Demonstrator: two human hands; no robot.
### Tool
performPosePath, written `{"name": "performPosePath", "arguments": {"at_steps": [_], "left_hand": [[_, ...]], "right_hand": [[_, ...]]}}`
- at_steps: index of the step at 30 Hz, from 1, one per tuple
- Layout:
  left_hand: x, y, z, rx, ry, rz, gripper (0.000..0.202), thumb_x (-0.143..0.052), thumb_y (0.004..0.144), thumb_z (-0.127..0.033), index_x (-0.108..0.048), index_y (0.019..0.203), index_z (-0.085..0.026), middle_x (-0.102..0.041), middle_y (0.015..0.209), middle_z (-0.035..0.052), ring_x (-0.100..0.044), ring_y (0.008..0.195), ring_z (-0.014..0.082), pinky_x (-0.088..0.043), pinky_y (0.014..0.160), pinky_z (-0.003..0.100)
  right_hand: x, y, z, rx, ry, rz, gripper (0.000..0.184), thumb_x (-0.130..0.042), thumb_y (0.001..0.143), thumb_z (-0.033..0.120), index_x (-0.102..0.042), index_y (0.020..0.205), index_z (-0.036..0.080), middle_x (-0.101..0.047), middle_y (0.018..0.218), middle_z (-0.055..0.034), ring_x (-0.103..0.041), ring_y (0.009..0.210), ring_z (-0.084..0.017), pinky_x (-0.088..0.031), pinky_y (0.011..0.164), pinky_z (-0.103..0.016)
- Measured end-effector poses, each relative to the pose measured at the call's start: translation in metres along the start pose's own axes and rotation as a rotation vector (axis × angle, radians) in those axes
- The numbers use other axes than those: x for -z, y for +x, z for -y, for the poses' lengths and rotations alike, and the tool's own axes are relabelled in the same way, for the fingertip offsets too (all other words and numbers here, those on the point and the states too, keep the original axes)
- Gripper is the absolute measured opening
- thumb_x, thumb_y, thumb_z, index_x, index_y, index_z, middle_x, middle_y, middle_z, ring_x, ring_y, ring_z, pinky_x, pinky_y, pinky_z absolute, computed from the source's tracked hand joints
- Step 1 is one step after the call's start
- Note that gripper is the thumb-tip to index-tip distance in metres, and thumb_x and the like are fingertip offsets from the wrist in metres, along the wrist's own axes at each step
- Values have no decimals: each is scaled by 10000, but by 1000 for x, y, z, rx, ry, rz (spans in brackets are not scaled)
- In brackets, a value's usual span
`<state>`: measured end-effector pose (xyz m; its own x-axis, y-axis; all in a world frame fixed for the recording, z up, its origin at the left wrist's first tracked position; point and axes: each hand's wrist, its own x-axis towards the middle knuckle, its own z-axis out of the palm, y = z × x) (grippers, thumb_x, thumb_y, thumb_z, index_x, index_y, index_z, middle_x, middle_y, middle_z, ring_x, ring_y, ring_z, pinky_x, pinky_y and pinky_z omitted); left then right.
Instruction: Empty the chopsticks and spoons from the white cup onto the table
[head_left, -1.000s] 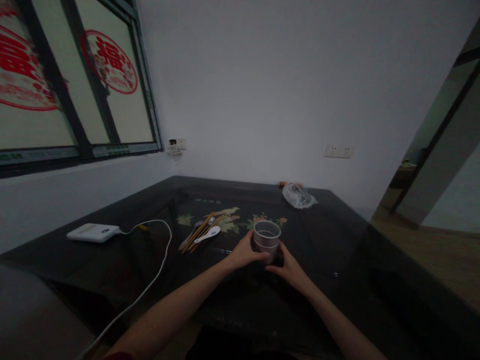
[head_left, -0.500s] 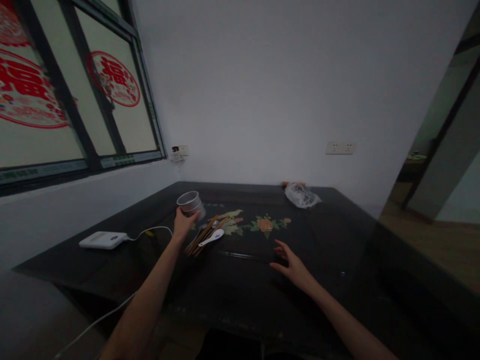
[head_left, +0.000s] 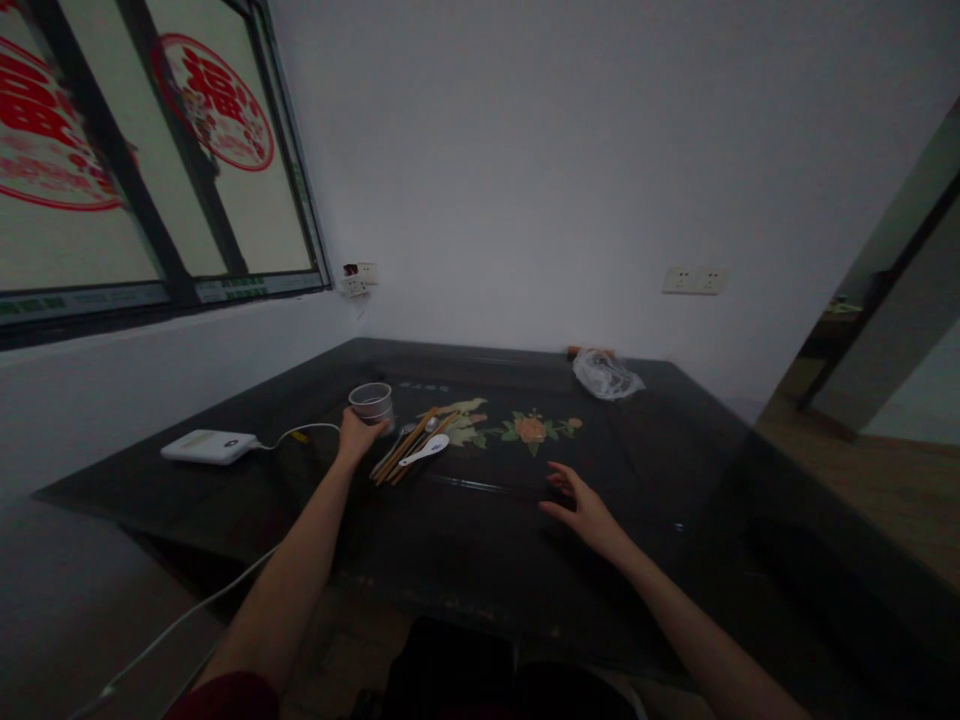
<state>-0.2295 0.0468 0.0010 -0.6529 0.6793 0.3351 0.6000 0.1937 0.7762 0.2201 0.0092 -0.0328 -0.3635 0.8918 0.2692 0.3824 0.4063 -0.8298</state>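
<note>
My left hand [head_left: 358, 437] is closed around the near side of a clear plastic cup [head_left: 373, 400], which stands upright toward the back left of the dark table [head_left: 465, 545]. Just right of the cup lies a loose bundle of wooden chopsticks [head_left: 405, 455]. A white spoon [head_left: 425, 450] with a blue mark rests on top of them, and metal spoons [head_left: 431, 425] show among the sticks. Over the table's right half, my right hand [head_left: 577, 505] has its fingers apart and holds nothing.
A white power bank [head_left: 210, 447] with a white cable [head_left: 296, 431] lies at the left. A crumpled clear plastic bag [head_left: 606, 376] sits by the back edge. The tabletop carries a painted flower [head_left: 530, 430]. A wall with sockets [head_left: 694, 280] stands behind, a window at the left.
The cup in my left hand has gone from tilted to upright and down onto the table. My right hand keeps nearly the same pose. The whole view has shifted slightly.
</note>
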Motion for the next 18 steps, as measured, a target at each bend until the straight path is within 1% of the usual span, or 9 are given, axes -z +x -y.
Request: {"name": "performPosePath", "arguments": {"at_steps": [5, 12, 15, 18], "left_hand": [[-5, -2, 1, 7, 7, 10, 621, -780, 577, -322, -436, 1062, -139, -568, 1159, 166, -574, 1090, 290, -478, 885, 388], [-13, 1, 7, -66, -2, -20, 636, -755, 597, -316, -457, 1121, -110, -561, 1186, 180, -556, 1125, 298, -467, 932, 406], [-15, 1, 8, -101, -22, -32, 714, -760, 583, -300, -428, 1185, -107, -543, 1214, 181, -539, 1152, 292, -451, 958, 397], [-15, 1, 7, -151, -47, -70, 850, -778, 562, -284, -351, 1278, -114, -497, 1279, 184, -500, 1203, 282, -414, 1003, 387]], "right_hand": [[0, 0, -1, 12, 2, -3, 556, -674, 726, 307, -473, 1239, 235, -607, 1122, -76, -581, 1082, -218, -421, 1000, -434], [0, -1, -1, 13, 15, -2, 544, -669, 725, 335, -487, 1227, 227, -605, 1129, -81, -576, 1093, -218, -417, 1004, -420], [1, -1, 0, 12, 8, -4, 538, -666, 726, 341, -490, 1222, 231, -607, 1128, -80, -578, 1089, -219, -413, 1004, -426], [2, -2, 2, 3, -2, 4, 533, -664, 729, 337, -487, 1221, 235, -602, 1141, -81, -574, 1096, -219, -411, 1005, -433]]}}
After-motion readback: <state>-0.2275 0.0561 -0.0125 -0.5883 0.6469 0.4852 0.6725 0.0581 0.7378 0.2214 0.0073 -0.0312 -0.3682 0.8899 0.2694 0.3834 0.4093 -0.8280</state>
